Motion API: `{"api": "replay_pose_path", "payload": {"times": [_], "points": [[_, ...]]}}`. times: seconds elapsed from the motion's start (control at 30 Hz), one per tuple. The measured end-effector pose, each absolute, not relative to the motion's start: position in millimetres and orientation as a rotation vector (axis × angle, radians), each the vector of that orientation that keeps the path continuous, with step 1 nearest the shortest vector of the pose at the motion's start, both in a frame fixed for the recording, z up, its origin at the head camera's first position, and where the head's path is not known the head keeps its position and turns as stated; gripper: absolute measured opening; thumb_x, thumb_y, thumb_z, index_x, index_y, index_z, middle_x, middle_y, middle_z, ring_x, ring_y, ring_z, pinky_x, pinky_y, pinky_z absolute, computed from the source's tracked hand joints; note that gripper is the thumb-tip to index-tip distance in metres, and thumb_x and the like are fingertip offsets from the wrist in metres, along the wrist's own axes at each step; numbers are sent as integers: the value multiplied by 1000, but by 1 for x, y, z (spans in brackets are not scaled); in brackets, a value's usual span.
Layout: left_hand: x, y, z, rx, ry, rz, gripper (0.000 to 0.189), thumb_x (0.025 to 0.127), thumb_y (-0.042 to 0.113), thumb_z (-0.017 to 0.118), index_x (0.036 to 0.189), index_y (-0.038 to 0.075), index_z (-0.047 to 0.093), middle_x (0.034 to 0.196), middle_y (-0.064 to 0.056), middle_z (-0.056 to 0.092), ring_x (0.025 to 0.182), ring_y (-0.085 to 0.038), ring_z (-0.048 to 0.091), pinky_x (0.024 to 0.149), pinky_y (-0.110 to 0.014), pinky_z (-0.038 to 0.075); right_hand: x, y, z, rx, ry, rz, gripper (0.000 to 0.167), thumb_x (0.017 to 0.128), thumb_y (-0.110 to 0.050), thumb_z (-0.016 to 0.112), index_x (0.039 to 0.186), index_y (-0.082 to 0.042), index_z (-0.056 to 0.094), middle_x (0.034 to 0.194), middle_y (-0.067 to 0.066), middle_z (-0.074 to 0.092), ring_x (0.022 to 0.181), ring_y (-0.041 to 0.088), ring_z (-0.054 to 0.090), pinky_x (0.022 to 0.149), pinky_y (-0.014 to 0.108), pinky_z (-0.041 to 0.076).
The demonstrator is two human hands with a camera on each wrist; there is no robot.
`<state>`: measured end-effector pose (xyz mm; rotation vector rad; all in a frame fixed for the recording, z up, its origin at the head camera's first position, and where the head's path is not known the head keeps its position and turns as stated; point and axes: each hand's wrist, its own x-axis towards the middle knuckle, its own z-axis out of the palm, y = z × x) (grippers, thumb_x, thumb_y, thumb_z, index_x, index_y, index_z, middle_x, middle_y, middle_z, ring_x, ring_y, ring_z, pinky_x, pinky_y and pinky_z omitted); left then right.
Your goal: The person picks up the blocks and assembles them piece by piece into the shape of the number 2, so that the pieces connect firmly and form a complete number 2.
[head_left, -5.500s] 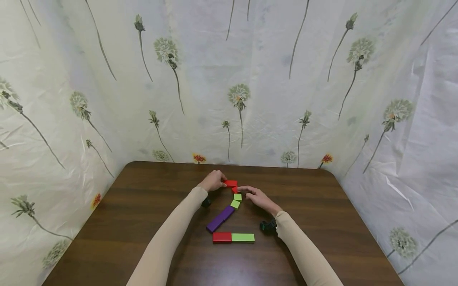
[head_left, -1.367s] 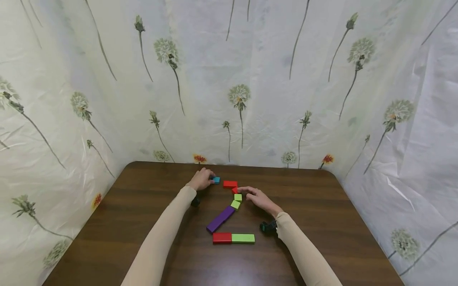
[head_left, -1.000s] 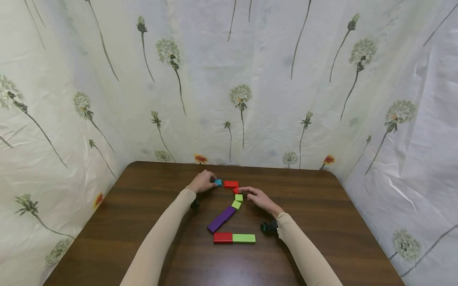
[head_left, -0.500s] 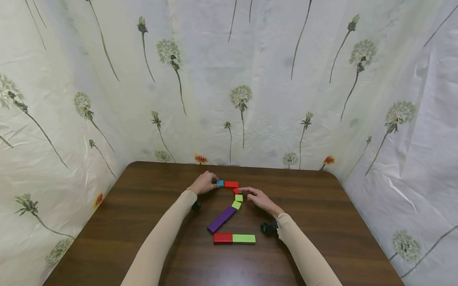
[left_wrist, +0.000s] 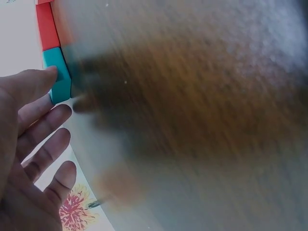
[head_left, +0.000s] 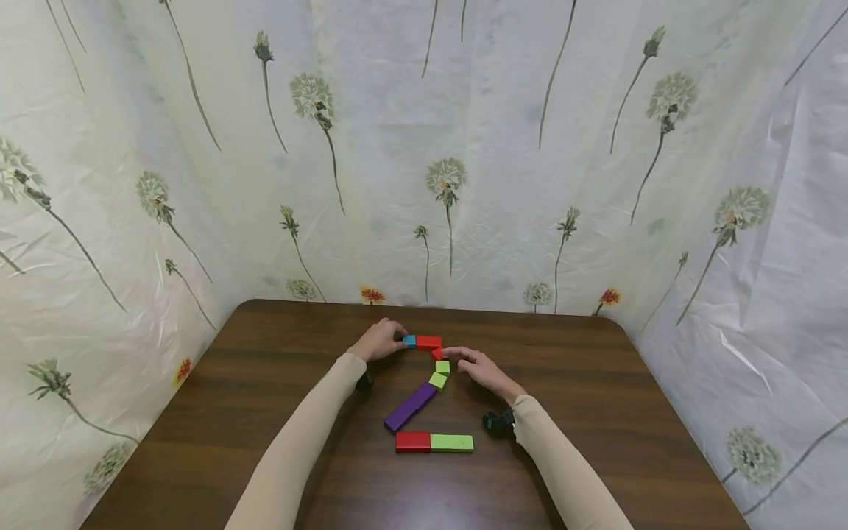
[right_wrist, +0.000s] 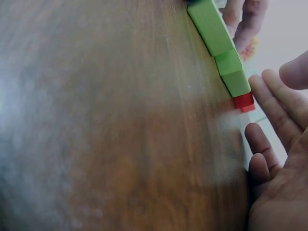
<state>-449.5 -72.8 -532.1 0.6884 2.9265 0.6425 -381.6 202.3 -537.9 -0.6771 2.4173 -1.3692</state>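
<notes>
My left hand (head_left: 379,340) pinches a small blue block (head_left: 410,341) at the far side of the table; the left wrist view shows the thumb on the block's (left_wrist: 60,79) face. The blue block meets the left end of a longer red block (head_left: 428,342). Below that red block's right end lies a small, turned red block (head_left: 437,354), then two light green blocks (head_left: 442,366) in a curve. My right hand (head_left: 486,372) lies to the right with its index finger extended, fingertip right at the small red block. In the right wrist view its fingers (right_wrist: 276,115) are loosely spread.
From the green blocks a purple bar (head_left: 409,407), slightly stepped midway, slants toward the front left. Nearer still, a red block (head_left: 413,442) and a long green block (head_left: 452,443) lie end to end. A flower-patterned curtain (head_left: 503,221) hangs behind the brown table (head_left: 563,456).
My left hand has left the red block, brought in the blue block from the left and slid it right until it met the red block. The right hand has stayed in place.
</notes>
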Motion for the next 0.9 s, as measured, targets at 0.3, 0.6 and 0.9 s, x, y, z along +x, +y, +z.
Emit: {"api": "replay_pose_path", "payload": {"times": [0.3, 0.6, 0.9], "points": [[-451, -72, -532, 683, 2854, 765, 42, 91, 29, 67, 126, 7, 61, 123, -9, 63, 115, -24, 57, 97, -40, 46, -386, 206, -543, -674, 2356, -1471, 40, 100, -4, 38, 138, -8, 52, 141, 11, 52, 133, 30, 44, 100, 44, 43], [-446, -73, -532, 675, 2808, 860, 50, 92, 33, 65, 132, 4, 56, 127, -11, 62, 117, -25, 58, 98, -41, 46, -387, 210, -545, -524, 2274, -1584, 43, 98, -4, 41, 138, -17, 54, 144, 5, 50, 138, 27, 39, 101, 39, 34], [-450, -77, -533, 710, 2817, 896, 47, 93, 32, 63, 130, 3, 57, 125, -11, 63, 115, -24, 59, 97, -40, 47, -401, 217, -567, -535, 2289, -1639, 42, 101, -11, 37, 137, -23, 54, 143, 3, 52, 133, 25, 43, 97, 40, 38]]}}
